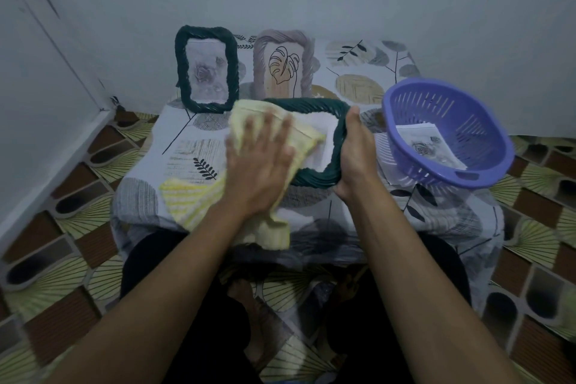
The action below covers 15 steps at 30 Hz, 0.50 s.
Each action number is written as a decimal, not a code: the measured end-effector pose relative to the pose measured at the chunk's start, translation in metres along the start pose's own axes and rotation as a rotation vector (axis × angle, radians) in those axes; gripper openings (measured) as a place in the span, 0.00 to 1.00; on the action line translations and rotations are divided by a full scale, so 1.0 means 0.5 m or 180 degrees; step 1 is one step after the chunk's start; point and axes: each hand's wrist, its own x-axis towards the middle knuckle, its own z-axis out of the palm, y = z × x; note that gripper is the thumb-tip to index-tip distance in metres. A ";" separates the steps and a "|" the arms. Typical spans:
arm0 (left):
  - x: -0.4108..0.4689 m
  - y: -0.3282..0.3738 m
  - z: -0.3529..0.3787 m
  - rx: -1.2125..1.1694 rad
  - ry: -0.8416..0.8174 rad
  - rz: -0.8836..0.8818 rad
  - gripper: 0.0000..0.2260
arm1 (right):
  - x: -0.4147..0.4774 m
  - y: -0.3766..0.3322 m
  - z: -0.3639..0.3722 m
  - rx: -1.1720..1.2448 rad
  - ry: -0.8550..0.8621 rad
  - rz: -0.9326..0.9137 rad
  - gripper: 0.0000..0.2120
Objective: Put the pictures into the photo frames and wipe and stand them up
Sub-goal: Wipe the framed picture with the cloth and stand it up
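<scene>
Green frame [311, 104]: left hand [261, 162], fingers straight, presses yellow cloth [246, 117] onto it; right hand [355, 153] grips edge.

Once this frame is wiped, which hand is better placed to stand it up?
Probably the right hand: it grips the dark green frame by its edge, while the left hand lies flat on the yellow cloth.

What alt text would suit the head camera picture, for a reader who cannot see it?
A person's left hand presses a yellow cloth onto a dark green photo frame on a patterned table, while the right hand grips its right edge. Behind, a second green frame and a grey frame stand upright; a purple basket holds a loose picture.
</scene>
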 end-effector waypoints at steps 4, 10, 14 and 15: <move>0.056 -0.016 -0.035 -0.0423 0.0095 -0.1142 0.25 | -0.029 0.021 0.020 -0.0059 -0.0199 -0.0001 0.25; 0.043 0.068 -0.040 -0.0428 0.0652 0.0105 0.25 | -0.037 0.025 0.040 -0.0148 -0.0394 0.0127 0.19; 0.046 0.052 -0.043 -0.0180 0.0607 0.0553 0.22 | -0.041 0.029 0.032 -0.0335 -0.0511 0.0109 0.16; 0.052 0.042 -0.044 -0.0163 0.0617 0.0536 0.22 | -0.041 0.029 0.033 -0.0364 -0.0529 0.0065 0.16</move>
